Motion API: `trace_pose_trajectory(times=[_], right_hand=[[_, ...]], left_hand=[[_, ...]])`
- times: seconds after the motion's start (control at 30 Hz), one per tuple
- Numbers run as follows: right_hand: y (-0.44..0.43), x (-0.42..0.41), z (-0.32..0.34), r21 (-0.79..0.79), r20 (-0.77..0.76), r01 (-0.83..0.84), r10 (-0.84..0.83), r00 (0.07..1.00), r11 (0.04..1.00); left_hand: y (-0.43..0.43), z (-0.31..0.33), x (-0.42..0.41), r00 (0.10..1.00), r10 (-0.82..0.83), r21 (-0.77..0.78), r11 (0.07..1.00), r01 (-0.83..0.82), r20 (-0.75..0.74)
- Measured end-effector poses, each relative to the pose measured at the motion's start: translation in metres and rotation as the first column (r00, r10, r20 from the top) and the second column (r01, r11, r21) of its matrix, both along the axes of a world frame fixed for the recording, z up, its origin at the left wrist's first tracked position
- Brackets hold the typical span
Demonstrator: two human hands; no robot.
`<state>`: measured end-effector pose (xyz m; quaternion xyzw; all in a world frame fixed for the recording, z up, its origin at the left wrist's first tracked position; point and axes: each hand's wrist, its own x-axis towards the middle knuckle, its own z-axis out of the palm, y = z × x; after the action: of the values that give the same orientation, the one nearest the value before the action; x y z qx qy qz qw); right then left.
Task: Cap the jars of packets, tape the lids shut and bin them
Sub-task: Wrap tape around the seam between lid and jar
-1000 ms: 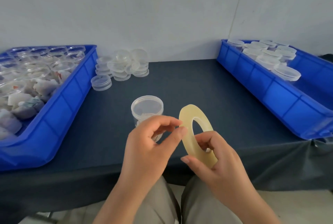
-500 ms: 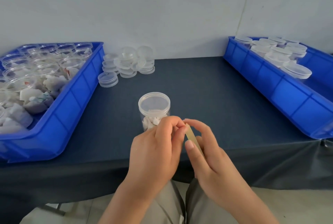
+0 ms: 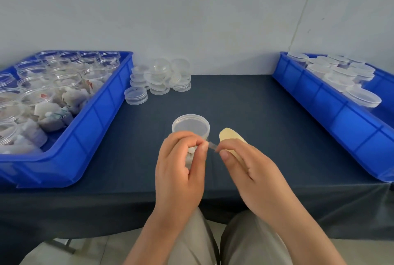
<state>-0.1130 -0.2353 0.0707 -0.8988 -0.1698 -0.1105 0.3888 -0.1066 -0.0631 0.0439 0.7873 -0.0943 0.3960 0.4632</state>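
A clear capped jar (image 3: 190,125) holding white packets stands on the dark table, just beyond my hands. My right hand (image 3: 249,171) holds a pale yellow roll of tape (image 3: 230,135) edge-on to the right of the jar. My left hand (image 3: 181,168) pinches the free end of the tape (image 3: 212,147), and a short clear strip stretches between my two hands in front of the jar. The lower part of the jar is hidden behind my left hand.
A blue bin (image 3: 89,128) on the left holds several open jars of packets. A blue bin (image 3: 332,107) on the right holds several capped jars. Loose clear lids (image 3: 162,79) are stacked at the back of the table (image 3: 245,115) by the wall.
The tape roll turned from face-on to edge-on. My hands came together over it, then drew slightly apart, peeling a short strip off the roll. The view shifted a little.
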Motion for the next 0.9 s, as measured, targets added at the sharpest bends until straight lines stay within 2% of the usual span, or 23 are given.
trace_pose_trajectory(times=[0.07, 0.13, 0.2, 0.27, 0.37, 0.6, 0.7, 0.9], right_hand=[[-0.001, 0.007, -0.002, -0.056, 0.016, 0.023, -0.022, 1.000, 0.998], [-0.003, 0.014, -0.004, -0.095, 0.027, 0.058, -0.056, 0.998, 0.994], [-0.004, 0.021, -0.004, -0.122, 0.034, 0.072, -0.068, 0.997, 0.990], [-0.003, 0.028, -0.005, -0.155, 0.031, 0.069, -0.065, 0.997, 0.986], [-0.001, 0.033, -0.009, -0.161, -0.013, 0.050, -0.053, 0.999, 0.986], [0.002, 0.034, -0.014, -0.041, -0.109, 0.017, -0.021, 0.994, 0.999], [0.006, 0.035, -0.014, -0.034, -0.110, 0.014, -0.017, 0.994, 0.999], [0.008, 0.038, -0.011, -0.029, -0.073, 0.059, -0.061, 0.995, 0.998]], left_hand=[[0.008, -0.011, 0.008, 0.997, 0.071, -0.100, 0.992, -0.075, -0.040], [0.018, -0.022, 0.019, 0.974, 0.091, -0.153, 0.980, -0.124, -0.209], [0.023, -0.029, 0.032, 0.921, -0.031, -0.198, 0.979, -0.051, -0.389], [0.024, -0.032, 0.046, 0.882, -0.139, -0.219, 0.975, 0.042, -0.450], [0.029, -0.029, 0.053, 0.882, -0.171, -0.192, 0.977, 0.094, -0.438], [0.038, -0.024, 0.043, 0.867, -0.269, -0.192, 0.960, 0.204, -0.420], [0.037, -0.021, 0.038, 0.844, -0.334, -0.230, 0.939, 0.258, -0.419], [0.031, -0.014, 0.036, 0.858, -0.305, -0.171, 0.952, 0.256, -0.414]])
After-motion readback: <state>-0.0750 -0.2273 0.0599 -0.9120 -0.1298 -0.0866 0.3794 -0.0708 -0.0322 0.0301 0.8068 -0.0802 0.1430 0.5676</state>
